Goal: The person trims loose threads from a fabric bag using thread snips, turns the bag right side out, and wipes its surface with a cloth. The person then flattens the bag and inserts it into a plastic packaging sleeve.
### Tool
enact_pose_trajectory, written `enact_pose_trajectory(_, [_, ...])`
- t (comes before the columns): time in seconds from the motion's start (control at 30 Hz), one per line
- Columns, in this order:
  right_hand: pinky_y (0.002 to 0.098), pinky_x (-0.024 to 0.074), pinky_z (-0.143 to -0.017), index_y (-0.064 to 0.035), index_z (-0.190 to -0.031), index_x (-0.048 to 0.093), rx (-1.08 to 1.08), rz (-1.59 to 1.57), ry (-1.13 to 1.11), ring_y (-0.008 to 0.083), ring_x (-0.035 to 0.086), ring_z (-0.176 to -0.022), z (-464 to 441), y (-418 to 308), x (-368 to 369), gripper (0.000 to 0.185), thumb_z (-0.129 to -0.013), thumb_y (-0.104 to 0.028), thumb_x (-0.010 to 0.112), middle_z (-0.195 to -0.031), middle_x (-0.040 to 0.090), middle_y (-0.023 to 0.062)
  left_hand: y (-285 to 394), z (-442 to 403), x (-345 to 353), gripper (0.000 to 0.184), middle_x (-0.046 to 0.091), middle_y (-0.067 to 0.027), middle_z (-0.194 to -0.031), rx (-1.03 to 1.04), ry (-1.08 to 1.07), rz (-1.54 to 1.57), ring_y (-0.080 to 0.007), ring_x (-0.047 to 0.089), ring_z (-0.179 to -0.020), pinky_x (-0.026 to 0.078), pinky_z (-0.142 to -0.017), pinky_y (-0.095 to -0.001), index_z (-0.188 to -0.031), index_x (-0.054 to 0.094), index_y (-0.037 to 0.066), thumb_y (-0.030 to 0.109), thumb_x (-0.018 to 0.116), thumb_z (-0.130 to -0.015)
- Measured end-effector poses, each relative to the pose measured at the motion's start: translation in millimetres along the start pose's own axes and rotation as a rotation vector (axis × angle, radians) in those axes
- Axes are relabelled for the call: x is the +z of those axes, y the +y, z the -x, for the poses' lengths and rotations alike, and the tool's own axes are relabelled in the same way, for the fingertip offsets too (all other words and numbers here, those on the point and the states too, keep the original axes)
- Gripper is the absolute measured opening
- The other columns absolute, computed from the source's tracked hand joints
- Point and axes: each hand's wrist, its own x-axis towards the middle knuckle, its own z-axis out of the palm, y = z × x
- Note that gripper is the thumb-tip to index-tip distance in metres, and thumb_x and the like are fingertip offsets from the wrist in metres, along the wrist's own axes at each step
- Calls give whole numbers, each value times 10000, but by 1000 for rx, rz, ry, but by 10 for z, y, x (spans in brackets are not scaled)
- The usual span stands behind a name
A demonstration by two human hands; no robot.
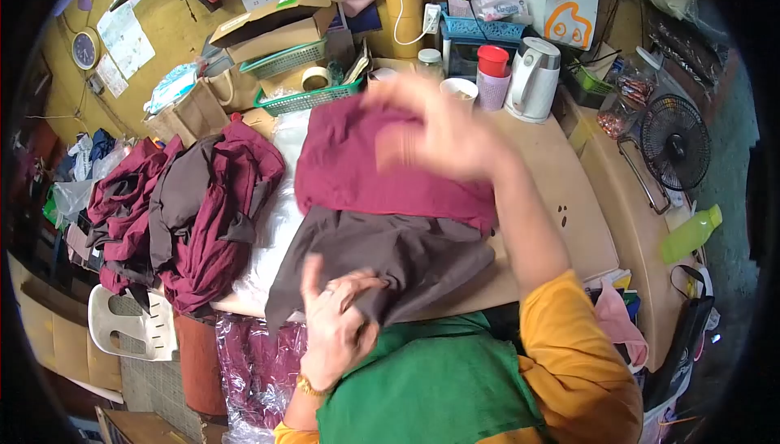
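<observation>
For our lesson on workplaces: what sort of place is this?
Probably a small garment workroom: maroon-and-grey cloth garments heaped on the table, maroon garments in clear plastic below, and a maroon-and-grey cloth piece under the hands.

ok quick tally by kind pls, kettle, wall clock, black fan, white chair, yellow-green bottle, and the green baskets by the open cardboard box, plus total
kettle: 1
wall clock: 1
black fan: 1
white chair: 1
yellow-green bottle: 1
green baskets by the open cardboard box: 2
total: 7
</observation>
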Motion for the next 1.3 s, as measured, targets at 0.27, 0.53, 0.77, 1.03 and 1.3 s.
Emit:
enact_pose_trajectory(0.27, [421, 402, -917, -138, -929, 697, 97, 287, -225, 249, 584, -974, 1876, 372, 683, 236, -698, -88, 684, -976, 628, 21, -577, 364, 128, 566, 645, -106, -925, -528, -583, -83, -329, 618, -978, 465, -869, -423, -1209, 517, 80, 179, 804, -731])
enact_pose_trajectory(0.53, [408, 468, -957, 45, -972, 626, 611, 187, 370, 415, 589, -1087, 2249, 519, 400, 333, -702, 145, 459, -1123, 610, 216, -394, 350, 397, 650, 518, -140, -1108, -218, -603, 44, -350, 545, -1073, 476, -889, -433, -1253, 552, 112, 227, 845, -684])
enact_pose_trajectory(0.77, [351, 489, -967, 36, -1072, 618, 844, -320, 361, 276, 645, -1084, 2138, 978, 394, 348, -790, 155, 453, -1083, 682, 167, -941, 531, 614, 150, 641, -45, -838, -642, -247, 976, -157, 628, -744, 514, -672, -286, -969, 568, 61, 141, 684, -919])
enact_pose_trajectory(1.03, [381, 506, -893, -40, -1195, 525, 120, -304, 9, 344, 621, -1095, 1422, -82, 1182, 503, -738, -30, 736, -1120, 613, 169, -354, 7, 742, 173, 669, -133, -944, -175, -133, 470, -297, 667, -867, 528, -829, -362, -1048, 600, -21, 117, 586, -945])
enact_pose_trajectory(1.3, [352, 476, -921, 57, -1089, 602, 349, -437, -57, 290, 646, -1009, 2105, 65, 924, 455, -684, -37, 787, -1003, 651, 164, -905, -517, 762, 220, 644, -154, -975, -208, -49, 252, -316, 653, -885, 534, -790, -382, -1035, 602, 24, 107, 698, -855])
